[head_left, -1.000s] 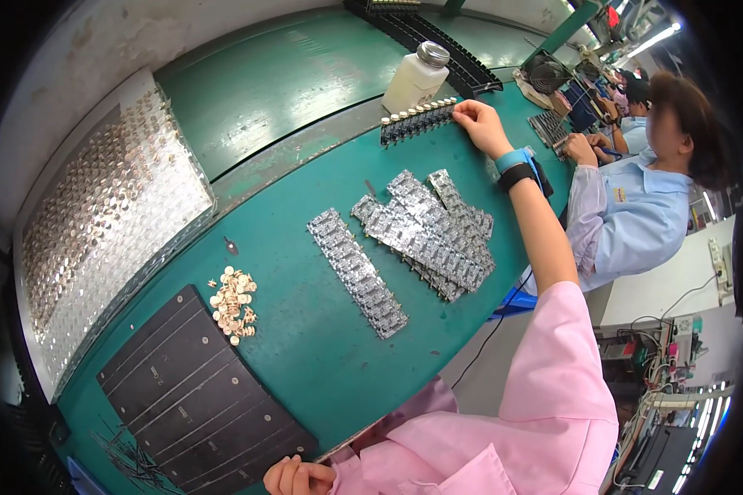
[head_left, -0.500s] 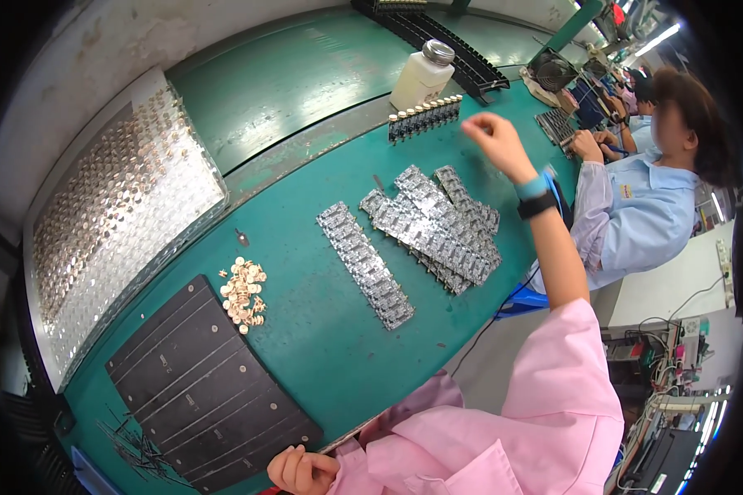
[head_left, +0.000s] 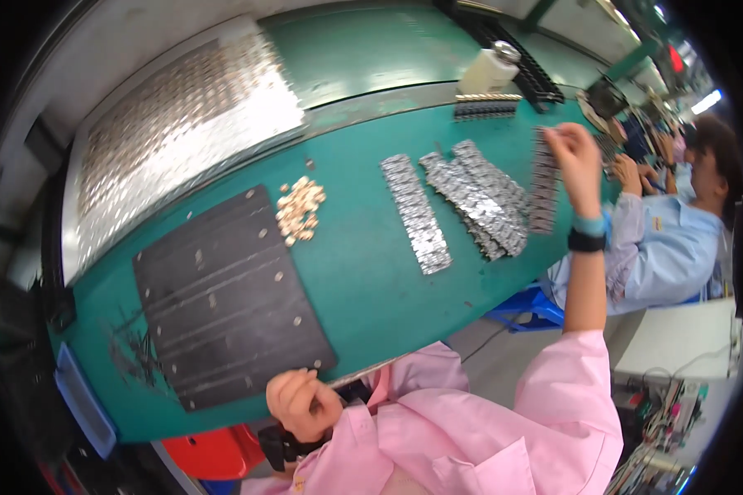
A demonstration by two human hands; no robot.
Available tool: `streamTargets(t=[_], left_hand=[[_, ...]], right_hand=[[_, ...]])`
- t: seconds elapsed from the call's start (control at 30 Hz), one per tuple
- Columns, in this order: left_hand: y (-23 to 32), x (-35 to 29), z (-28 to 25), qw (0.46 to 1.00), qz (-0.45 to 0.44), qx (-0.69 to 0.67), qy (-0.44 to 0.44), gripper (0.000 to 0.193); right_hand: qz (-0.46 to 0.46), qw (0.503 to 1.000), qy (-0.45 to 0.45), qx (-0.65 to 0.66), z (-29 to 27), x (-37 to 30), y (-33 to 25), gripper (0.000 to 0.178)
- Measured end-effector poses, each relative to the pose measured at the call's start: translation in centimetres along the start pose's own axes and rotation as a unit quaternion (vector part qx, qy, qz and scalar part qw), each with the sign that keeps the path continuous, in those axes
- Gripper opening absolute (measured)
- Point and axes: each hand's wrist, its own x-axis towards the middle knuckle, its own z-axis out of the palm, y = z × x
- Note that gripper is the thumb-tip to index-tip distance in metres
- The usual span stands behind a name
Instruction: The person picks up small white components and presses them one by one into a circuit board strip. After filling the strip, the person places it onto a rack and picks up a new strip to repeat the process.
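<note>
My right hand (head_left: 576, 161) is at the right side of the bench, its fingers pinching the top end of a dark, ridged circuit board strip (head_left: 543, 186). That strip hangs beside a pile of silver-faced board strips (head_left: 479, 198). Left of the pile, a single silver strip (head_left: 417, 214) lies apart. Down by the bench's front edge, my left hand (head_left: 305, 403) is curled near the corner of a black mat, with nothing visible in it. Small gold-coloured round parts (head_left: 301, 210) form a heap between the mat and the strips.
A black mat (head_left: 231, 305) covers the near left, with thin black strands (head_left: 134, 355) beside it. Behind lies a bubble-lined tray (head_left: 182, 140) of small parts. A bottle (head_left: 489, 70) stands behind another strip (head_left: 485, 107). A person in blue (head_left: 660, 239) works at the right.
The view has shifted. My right hand, empty before near the strip by the bottle, has moved toward the pile's right side and now holds a strip. My left hand has curled more.
</note>
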Motion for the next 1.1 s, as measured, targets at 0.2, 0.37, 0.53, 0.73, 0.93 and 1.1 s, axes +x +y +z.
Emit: streamTargets(t=[0.2, 0.37, 0.53, 0.73, 0.93, 1.1], left_hand=[[1.7, 1.7, -1.4, 0.910, -0.235, -0.319, -0.119, 0.034], [4.3, 3.0, -0.9, 0.724, -0.384, -0.561, -0.120, 0.036], [2.5, 1.2, -2.4, 0.665, -0.467, -0.581, -0.057, 0.020], [2.9, 1.9, -3.2, 0.676, -0.490, -0.551, -0.014, 0.019], [2.4, 2.2, -4.0, 0.664, -0.483, -0.571, -0.011, 0.020], [2.3, 2.0, -3.7, 0.665, -0.476, -0.575, 0.003, 0.021]], right_hand=[[-0.001, 0.953, -0.211, 0.216, 3.8, -12.2, -15.6, 0.016], [0.020, 0.840, -0.457, 0.292, 9.8, -15.8, -17.9, 0.018], [-0.229, 0.937, -0.264, 0.008, 15.7, -10.1, -13.4, 0.023], [-0.223, 0.926, -0.306, -0.008, 19.8, -8.5, -11.3, 0.020], [-0.224, 0.920, -0.321, 0.002, 20.4, -8.3, -11.3, 0.016], [-0.139, 0.936, -0.316, 0.068, 17.5, -9.6, -13.1, 0.016]])
